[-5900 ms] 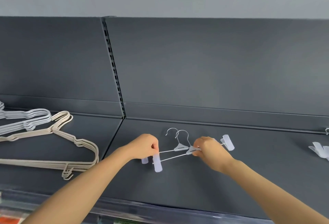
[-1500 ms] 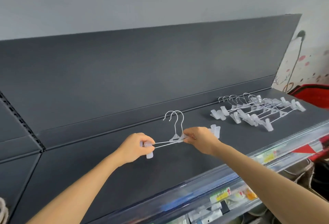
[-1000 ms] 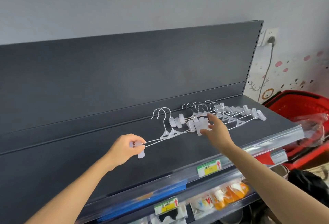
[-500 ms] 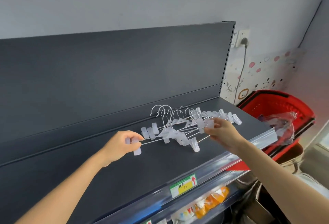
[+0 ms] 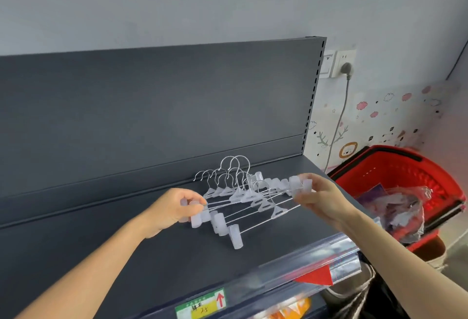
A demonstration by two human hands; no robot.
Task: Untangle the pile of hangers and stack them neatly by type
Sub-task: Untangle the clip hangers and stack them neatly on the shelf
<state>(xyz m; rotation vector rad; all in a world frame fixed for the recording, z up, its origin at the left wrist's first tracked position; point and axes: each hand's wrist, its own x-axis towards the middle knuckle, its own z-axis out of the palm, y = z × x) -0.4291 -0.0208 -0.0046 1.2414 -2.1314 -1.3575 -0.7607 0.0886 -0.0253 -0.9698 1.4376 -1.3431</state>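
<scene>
Two clear plastic clip hangers with wire hooks (image 5: 237,195), kept together as a pair, have been carried across and are now held just above the stack of matching clip hangers (image 5: 274,211) lying on the dark grey metal shelf (image 5: 152,255). A second and a half ago the pair was well to the left of that stack, and half a second ago it had only reached the stack's left side. The pair's left-end clips are pinched by the curled fingers of the left hand (image 5: 174,207) at the left end of the stack, and its right-end clips are pinched by the right hand (image 5: 319,197) at the stack's right end. The pair's hooks are turned the same way as those of the stack and stand a little higher.

It is judged that sorting of this pair is nearly done: only lowering and release remain. The stack is somewhat fanned out, so squaring up may be needed afterwards. A red plastic shopping basket (image 5: 405,174) stands to the right of the stack, beyond the shelf end
</scene>
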